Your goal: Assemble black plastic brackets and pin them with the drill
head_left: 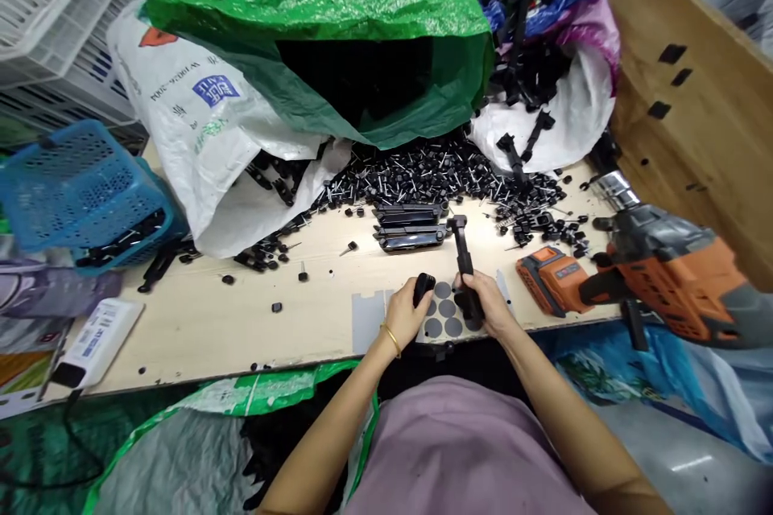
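My left hand is closed around a small black rounded part at the near edge of the wooden table. My right hand grips the lower end of a long black plastic bar that points away from me. Between the two hands lies a clear sheet with several dark grey round pads. Just beyond the bar sit two stacked black assembled pieces.
A heap of small black knobs and screws spreads across the table's far side below a green sack and a white sack. An orange power drill lies at right, a blue basket at left.
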Action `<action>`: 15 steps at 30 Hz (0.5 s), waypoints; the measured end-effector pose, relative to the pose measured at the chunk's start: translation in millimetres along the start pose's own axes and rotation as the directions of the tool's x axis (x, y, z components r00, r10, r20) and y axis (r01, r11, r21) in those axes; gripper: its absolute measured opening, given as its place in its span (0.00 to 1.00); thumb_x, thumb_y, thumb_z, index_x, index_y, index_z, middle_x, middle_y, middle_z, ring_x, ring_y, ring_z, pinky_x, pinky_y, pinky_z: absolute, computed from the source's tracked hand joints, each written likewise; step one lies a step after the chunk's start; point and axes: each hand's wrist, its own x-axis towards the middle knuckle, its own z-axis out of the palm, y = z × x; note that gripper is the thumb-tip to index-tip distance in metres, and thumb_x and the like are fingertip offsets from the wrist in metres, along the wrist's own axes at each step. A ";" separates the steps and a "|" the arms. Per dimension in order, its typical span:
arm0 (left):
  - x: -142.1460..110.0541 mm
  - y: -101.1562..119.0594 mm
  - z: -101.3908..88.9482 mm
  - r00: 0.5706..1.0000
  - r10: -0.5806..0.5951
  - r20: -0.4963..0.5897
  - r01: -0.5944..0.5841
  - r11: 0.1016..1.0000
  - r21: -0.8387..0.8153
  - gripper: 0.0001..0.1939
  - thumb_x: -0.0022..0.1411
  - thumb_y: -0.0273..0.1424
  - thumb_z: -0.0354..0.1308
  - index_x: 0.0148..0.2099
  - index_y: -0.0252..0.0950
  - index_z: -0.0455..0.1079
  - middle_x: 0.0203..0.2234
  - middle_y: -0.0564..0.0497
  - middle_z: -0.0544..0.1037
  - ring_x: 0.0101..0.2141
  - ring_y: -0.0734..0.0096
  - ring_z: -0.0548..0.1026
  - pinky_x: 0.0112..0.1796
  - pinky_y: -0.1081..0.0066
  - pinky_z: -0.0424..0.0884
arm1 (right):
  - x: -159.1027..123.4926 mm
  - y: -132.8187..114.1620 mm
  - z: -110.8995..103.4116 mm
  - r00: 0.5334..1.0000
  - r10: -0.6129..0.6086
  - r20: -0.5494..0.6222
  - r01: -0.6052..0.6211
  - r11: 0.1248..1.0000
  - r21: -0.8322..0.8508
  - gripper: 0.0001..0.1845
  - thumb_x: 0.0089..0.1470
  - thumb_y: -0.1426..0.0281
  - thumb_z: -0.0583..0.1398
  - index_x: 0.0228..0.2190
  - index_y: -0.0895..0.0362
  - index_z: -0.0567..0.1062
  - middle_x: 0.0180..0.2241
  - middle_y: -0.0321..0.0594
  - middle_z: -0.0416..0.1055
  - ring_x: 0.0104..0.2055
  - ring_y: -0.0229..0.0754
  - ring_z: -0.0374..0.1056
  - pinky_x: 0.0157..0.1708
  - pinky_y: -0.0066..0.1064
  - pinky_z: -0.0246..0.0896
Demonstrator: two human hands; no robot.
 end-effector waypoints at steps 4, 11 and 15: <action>-6.1 1.5 9.9 0.996 -0.035 0.087 0.051 0.980 -0.194 0.10 0.61 0.34 0.53 0.44 0.36 0.68 0.34 0.49 0.77 0.35 0.66 0.75 0.37 0.68 0.69 | -2.9 -4.5 9.5 0.999 0.036 -0.005 -0.035 0.994 0.102 0.13 0.52 0.59 0.57 0.30 0.55 0.76 0.39 0.39 0.71 0.38 0.40 0.66 0.38 0.30 0.62; -24.6 26.6 13.2 0.997 -0.011 0.077 0.029 0.970 -0.241 0.12 0.58 0.29 0.55 0.46 0.35 0.67 0.37 0.48 0.77 0.38 0.65 0.75 0.41 0.67 0.70 | -5.5 -18.2 38.8 0.997 0.049 -0.057 -0.042 0.993 0.108 0.19 0.51 0.55 0.58 0.24 0.59 0.75 0.28 0.41 0.74 0.33 0.40 0.68 0.36 0.31 0.63; -37.0 33.3 7.8 0.998 0.069 -0.015 -0.070 0.992 -0.106 0.16 0.58 0.28 0.54 0.50 0.34 0.64 0.40 0.44 0.75 0.42 0.61 0.74 0.43 0.63 0.70 | -8.3 -23.7 38.0 0.997 0.078 -0.018 -0.074 0.985 0.157 0.21 0.51 0.56 0.59 0.17 0.57 0.66 0.25 0.39 0.74 0.27 0.38 0.67 0.30 0.29 0.62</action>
